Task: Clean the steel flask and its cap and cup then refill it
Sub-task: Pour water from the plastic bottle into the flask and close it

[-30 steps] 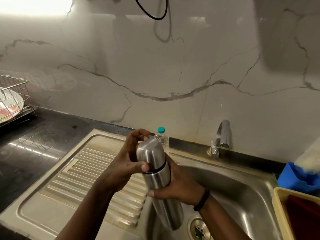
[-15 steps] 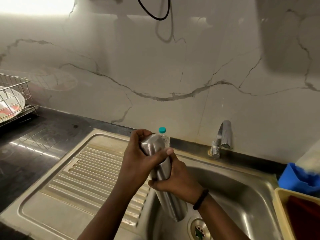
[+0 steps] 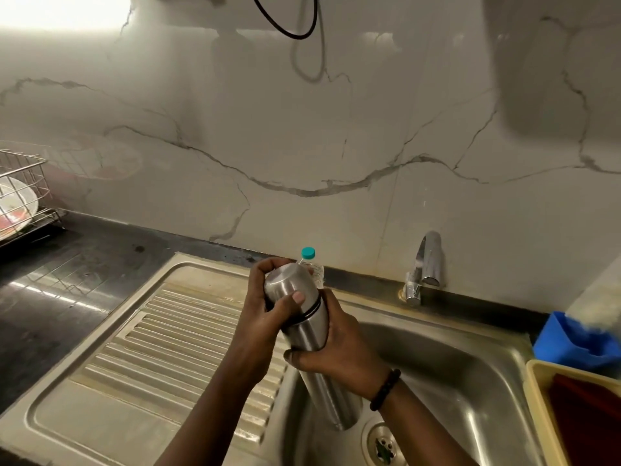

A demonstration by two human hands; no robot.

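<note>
A tall steel flask is held tilted over the left edge of the sink basin, its base down near the drain. Its steel cup still caps the top, above a dark ring. My left hand wraps around that cup, thumb across its front. My right hand grips the flask body from the right, just under the ring. The inner cap is hidden beneath the cup.
A clear plastic bottle with a teal cap stands behind the flask on the sink ledge. The tap is at the back right. A ribbed drainboard lies left, a wire dish rack far left, a blue cloth and yellow tub far right.
My left hand has shifted its hold around the cup, thumb swinging across the front and back. The flask has stayed over the sink in my right hand.
</note>
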